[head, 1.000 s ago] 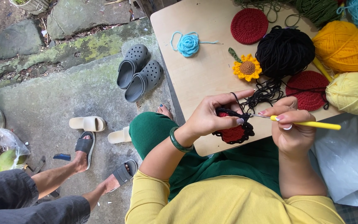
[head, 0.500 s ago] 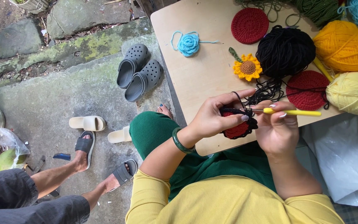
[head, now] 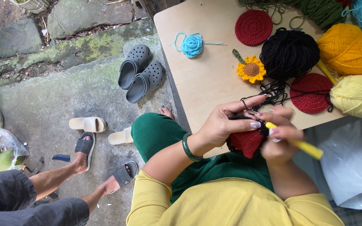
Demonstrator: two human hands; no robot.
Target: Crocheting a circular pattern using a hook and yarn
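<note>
Nearest, the left hand (head: 225, 125) pinches a red crocheted piece (head: 245, 142) edged in black, at the counter's (head: 206, 75) near edge. The right hand (head: 279, 140) grips a yellow crochet hook (head: 300, 145) against it. A white plastic bag (head: 350, 167) lies right. Beyond sit a black yarn ball (head: 289, 53), a crocheted sunflower (head: 251, 69) and a blue rosette (head: 192, 45).

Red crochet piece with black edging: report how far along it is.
Done: two plain red rounds and a sunflower lie on the board. In hand: left hand holds the red piece, right hand works the yellow hook. Left: black edging only partly visible; extent unclear.
</note>
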